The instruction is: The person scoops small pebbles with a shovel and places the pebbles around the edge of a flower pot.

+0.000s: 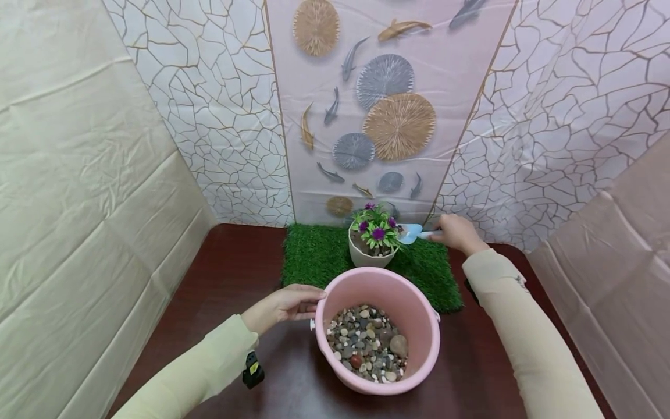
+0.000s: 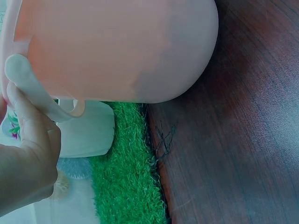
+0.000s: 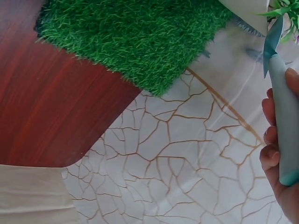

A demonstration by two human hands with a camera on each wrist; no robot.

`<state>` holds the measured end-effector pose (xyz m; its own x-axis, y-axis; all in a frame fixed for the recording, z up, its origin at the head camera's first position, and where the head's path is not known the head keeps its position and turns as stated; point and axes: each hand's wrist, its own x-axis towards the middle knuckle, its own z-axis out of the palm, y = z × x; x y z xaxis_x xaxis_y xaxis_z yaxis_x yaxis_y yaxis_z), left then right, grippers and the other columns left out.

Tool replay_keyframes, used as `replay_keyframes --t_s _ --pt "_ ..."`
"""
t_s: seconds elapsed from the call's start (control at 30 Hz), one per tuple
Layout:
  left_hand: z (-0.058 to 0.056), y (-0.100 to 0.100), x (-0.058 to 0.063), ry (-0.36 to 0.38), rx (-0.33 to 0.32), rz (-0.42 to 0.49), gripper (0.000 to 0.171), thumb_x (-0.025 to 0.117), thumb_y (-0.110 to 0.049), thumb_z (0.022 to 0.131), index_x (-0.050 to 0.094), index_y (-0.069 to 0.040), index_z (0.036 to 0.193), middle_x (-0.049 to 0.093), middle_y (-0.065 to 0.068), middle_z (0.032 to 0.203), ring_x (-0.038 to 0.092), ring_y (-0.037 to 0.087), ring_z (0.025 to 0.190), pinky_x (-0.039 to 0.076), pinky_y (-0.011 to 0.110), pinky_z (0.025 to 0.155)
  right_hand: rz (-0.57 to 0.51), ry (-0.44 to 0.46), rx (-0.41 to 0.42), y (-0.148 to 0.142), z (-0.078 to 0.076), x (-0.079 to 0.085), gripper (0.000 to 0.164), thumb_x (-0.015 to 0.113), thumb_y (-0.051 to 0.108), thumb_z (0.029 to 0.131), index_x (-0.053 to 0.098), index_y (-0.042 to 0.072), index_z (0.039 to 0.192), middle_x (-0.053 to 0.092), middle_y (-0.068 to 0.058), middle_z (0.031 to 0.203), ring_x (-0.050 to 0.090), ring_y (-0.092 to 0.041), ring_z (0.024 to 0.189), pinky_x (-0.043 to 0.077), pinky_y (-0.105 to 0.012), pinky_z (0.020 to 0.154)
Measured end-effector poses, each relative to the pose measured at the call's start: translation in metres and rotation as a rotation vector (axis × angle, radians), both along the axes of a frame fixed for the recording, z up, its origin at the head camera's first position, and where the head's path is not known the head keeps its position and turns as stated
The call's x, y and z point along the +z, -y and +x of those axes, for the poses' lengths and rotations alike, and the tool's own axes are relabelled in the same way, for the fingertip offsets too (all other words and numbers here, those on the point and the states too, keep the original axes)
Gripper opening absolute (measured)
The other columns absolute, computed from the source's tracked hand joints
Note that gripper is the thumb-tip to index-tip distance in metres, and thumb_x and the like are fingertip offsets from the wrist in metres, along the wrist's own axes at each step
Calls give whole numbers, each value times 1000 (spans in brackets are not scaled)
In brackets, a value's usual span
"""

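Observation:
With the fingers of my left hand [image 1: 293, 302] I hold the near-left rim of a pink bucket [image 1: 424, 361], beside its white handle [image 2: 39, 93]. Mixed pebbles [image 1: 361, 343], pale, brown and grey, cover the bucket's bottom. My right hand [image 1: 456, 233] grips the pale handle of a small light-blue trowel [image 1: 410, 234]. The trowel's blade is at the right side of a white pot [image 1: 366, 258], level with its rim, with a few small bits on it. In the pot stands a leafy plant with purple flowers [image 1: 378, 234], with soil around its base.
The pot stands on a green artificial-grass mat [image 1: 314, 256], just behind the bucket. Under both is a dark reddish-brown table [image 1: 230, 273]. A patterned cloth [image 1: 235, 145] hangs close along the back edge, and beige cloth [image 1: 104, 203] flanks the sides.

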<state>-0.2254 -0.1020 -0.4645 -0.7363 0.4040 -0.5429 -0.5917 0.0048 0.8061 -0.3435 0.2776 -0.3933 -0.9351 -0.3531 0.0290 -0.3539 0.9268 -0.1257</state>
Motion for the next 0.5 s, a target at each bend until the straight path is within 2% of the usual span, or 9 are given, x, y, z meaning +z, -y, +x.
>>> replay_keyframes --t_s 0.07,0.13,0.3,0.5 --pt "0 0 0 0 3 4 36 57 -11 93 55 3 126 68 -4 71 65 4 64 59 17 63 9 -7 4 4 -3 0 29 69 20 85 61 7 60 47 0 51 37 -13 47 30 -24 45" --pt "0 0 0 -2 2 7 36 57 -11 93 54 3 126 68 -4 71 65 4 63 59 17 63 25 -17 8 8 -5 1 27 70 20 84 63 6 62 51 0 52 39 -13 48 31 -25 45" --pt "0 1 1 -8 -8 5 37 57 -12 93 54 4 127 68 -4 71 64 3 63 59 16 63 70 -34 -3 16 -12 3 21 71 21 84 67 3 73 64 -7 66 48 -18 54 39 -32 48" --pt "0 1 1 -9 -7 3 37 58 -12 93 54 3 127 68 -4 74 65 4 65 59 18 66 111 -85 6 28 -17 3 24 73 23 81 65 4 68 66 -12 69 57 -25 58 50 -43 51"
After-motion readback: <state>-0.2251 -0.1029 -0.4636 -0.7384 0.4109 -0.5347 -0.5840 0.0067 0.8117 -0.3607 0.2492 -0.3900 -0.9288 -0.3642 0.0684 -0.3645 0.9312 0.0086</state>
